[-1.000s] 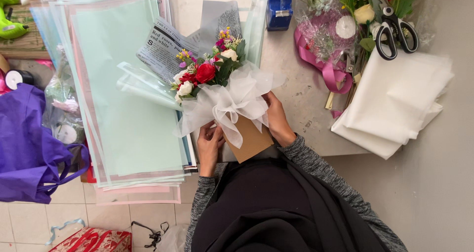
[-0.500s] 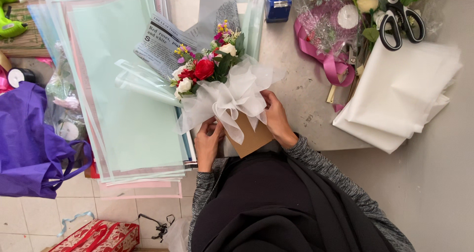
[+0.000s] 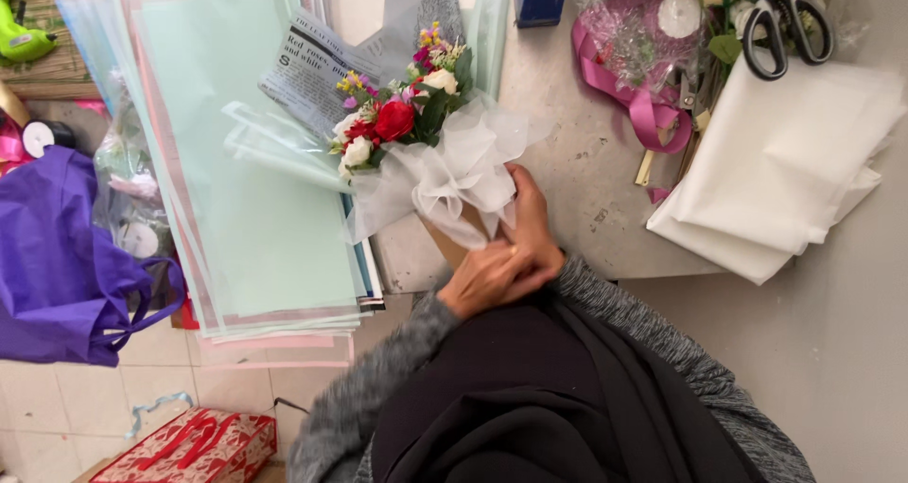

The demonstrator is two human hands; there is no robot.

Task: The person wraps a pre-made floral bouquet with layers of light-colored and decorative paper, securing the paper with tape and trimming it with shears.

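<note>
Your right hand point(image 3: 530, 223) and left hand point(image 3: 487, 275) have fingers clamped together on the brown-paper stem of the small bouquet point(image 3: 416, 152) at the table point(image 3: 586, 190) edge; it looks light, soft, crushable, so grip low, clear of blooms and white wrap

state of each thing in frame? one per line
small bouquet of red and white flowers in white wrap: held at the stem end, tilted over the table edge
left hand: closed around the brown paper base
right hand: gripping the wrap
black-handled scissors: closed, lying flat
stack of pale green wrapping sheets: flat, overhanging the table
purple fabric bag: slumped, open
</note>
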